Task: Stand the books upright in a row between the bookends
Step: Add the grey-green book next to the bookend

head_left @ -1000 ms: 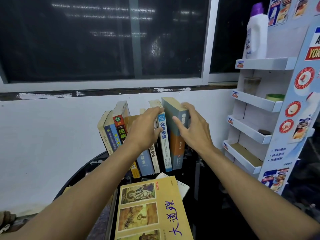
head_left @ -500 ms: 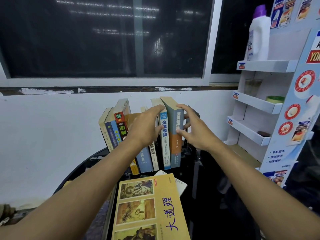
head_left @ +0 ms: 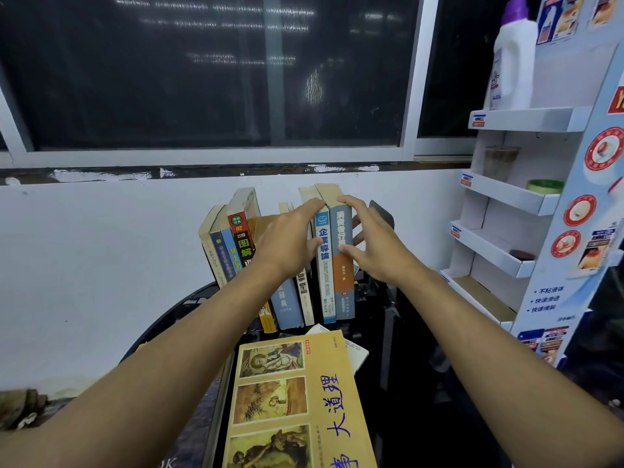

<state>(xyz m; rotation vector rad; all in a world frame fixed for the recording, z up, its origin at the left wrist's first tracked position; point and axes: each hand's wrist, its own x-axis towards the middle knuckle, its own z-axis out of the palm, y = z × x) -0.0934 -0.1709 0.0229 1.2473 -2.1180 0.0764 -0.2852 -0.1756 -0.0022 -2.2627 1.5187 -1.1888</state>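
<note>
A row of books stands on a black round table against the white wall. The left ones lean right; the two at the right end stand upright. My left hand lies over the middle books, with its fingertips on top of the white and blue book and its thumb on that spine. My right hand grips the grey and orange book at the right end, thumb on the spine, fingers behind. A black bookend shows just behind that hand. A yellow book lies flat in front.
A white booklet pokes out from under the yellow book. At the right stands a white cardboard display rack with a white bottle on its top shelf. A dark window runs above the wall.
The grey and orange book has gone from tilted to upright against the white and blue book. My right hand slid around it, and the black bookend came into view behind it.
</note>
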